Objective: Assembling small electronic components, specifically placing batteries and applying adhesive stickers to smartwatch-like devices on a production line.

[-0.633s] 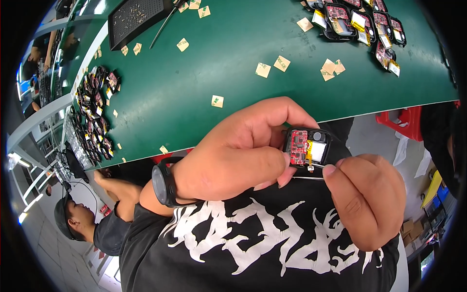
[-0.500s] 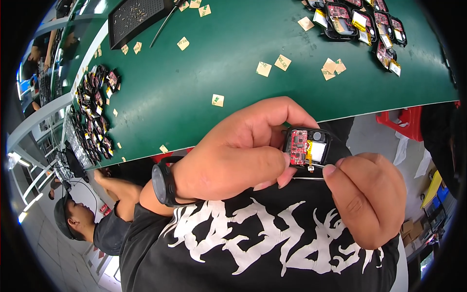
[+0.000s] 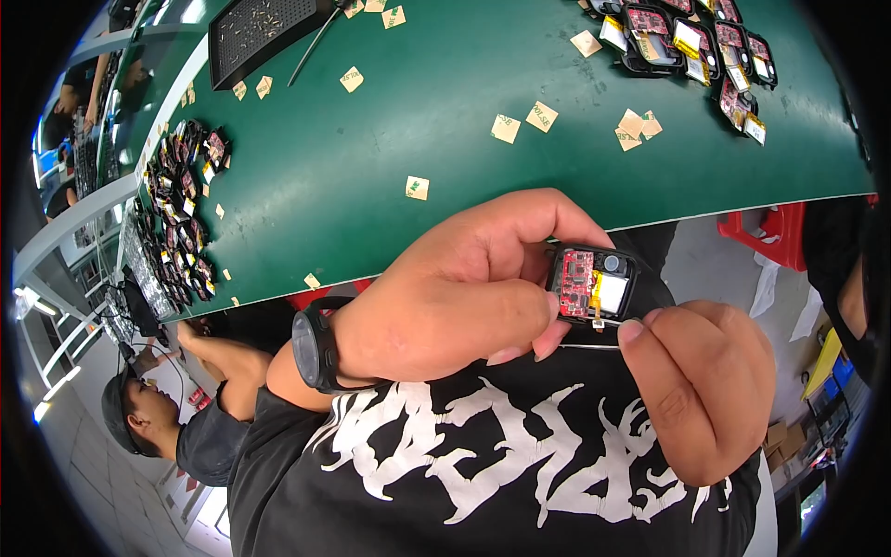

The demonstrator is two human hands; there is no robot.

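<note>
My left hand (image 3: 455, 297) grips a small black device housing (image 3: 633, 280), thumb at its near-left edge and fingers curled behind it. Inside the open housing are a red circuit board (image 3: 576, 277), a silver-white battery (image 3: 613, 290) with yellow tape, and a round part (image 3: 612, 263). A short flex cable (image 3: 598, 318) with a small connector hangs at the lower edge. My right hand (image 3: 710, 385) has thumb and forefinger pinched on a slim metal tool (image 3: 612, 323), whose visible end is beside that connector. The rest of the tool is hidden by my fingers.
On the green table (image 3: 306, 186) lie scattered paper squares (image 3: 417, 187), open device housings (image 3: 654, 42) at far right and more (image 3: 181, 213) at left. A black tray (image 3: 264, 37) of small metal pieces and a screwdriver (image 3: 316, 46) are at the back. Another person (image 3: 153, 408) is at left.
The housing has shifted slightly right and tilted a little in my left hand. My right hand has moved slightly down, still pinching the slim tool beside the connector.
</note>
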